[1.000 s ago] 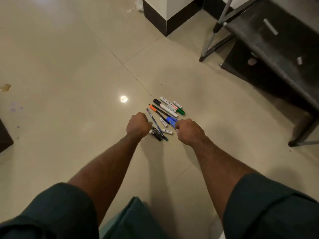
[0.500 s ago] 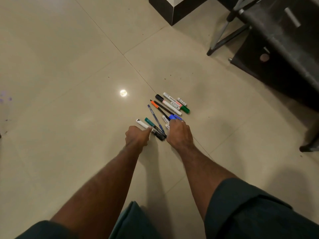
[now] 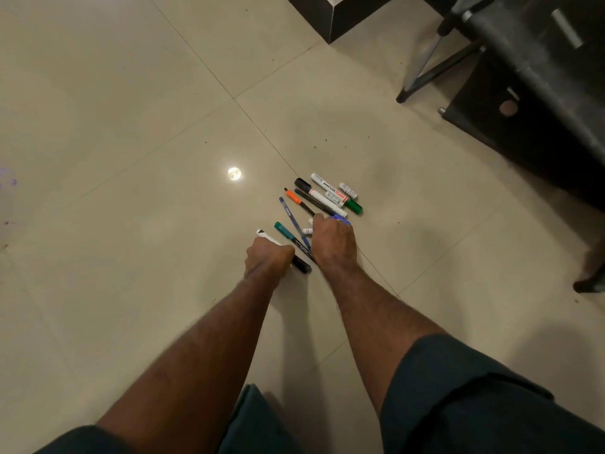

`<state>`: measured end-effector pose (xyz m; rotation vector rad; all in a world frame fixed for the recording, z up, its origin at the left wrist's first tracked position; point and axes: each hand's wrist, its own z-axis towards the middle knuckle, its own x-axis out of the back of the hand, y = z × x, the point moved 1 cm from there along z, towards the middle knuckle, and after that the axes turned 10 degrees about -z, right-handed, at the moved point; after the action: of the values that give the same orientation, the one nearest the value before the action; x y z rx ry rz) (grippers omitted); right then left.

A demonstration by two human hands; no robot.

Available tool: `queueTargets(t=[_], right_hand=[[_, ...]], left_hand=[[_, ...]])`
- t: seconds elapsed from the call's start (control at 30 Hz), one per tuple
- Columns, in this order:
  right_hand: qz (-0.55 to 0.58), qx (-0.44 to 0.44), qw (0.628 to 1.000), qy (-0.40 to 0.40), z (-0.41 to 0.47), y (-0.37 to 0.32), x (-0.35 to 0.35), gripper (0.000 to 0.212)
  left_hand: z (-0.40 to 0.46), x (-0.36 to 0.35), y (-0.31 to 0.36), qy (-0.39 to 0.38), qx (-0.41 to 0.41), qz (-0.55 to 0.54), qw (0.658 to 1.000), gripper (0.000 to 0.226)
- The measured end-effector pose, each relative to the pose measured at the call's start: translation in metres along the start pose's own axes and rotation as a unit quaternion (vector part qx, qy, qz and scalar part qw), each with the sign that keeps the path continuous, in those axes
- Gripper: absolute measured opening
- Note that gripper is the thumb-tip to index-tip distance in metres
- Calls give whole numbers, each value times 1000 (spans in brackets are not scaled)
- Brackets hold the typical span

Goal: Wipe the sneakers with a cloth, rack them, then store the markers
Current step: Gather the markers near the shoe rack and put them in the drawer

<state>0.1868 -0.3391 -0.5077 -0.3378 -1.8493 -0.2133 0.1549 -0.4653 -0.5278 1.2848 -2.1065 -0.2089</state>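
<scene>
Wide beige tiled floor (image 3: pixel 131 126) fills the view, and a dark rack (image 3: pixel 540 93) on metal legs stands at the upper right. Both bare forearms reach down and forward from dark green sleeves (image 3: pixel 474 404). The markers (image 3: pixel 322 199) lie in a loose fan on the floor, just ahead of the hands and well apart from the rack. The left hand (image 3: pixel 268 258) is clenched around a white marker with a black cap (image 3: pixel 299 263), which pokes out on both sides of the fist. The right hand (image 3: pixel 332 242) is curled down over the near end of the pile, and a blue marker (image 3: pixel 340 219) shows at its fingertips, apparently pinched there. A teal pen (image 3: pixel 284 231) and a thin blue pen (image 3: pixel 289 213) lie between the two hands. Farther out sit an orange-capped pen (image 3: pixel 293 196) and a green-capped marker (image 3: pixel 353 205).
</scene>
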Motion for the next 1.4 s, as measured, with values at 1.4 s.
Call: queueTargets(t=[1.4], right_hand=[[395,-568,655,303,-591,427,288,26]], left_hand=[[-694,-234,63,-507,-513,259,642,31]])
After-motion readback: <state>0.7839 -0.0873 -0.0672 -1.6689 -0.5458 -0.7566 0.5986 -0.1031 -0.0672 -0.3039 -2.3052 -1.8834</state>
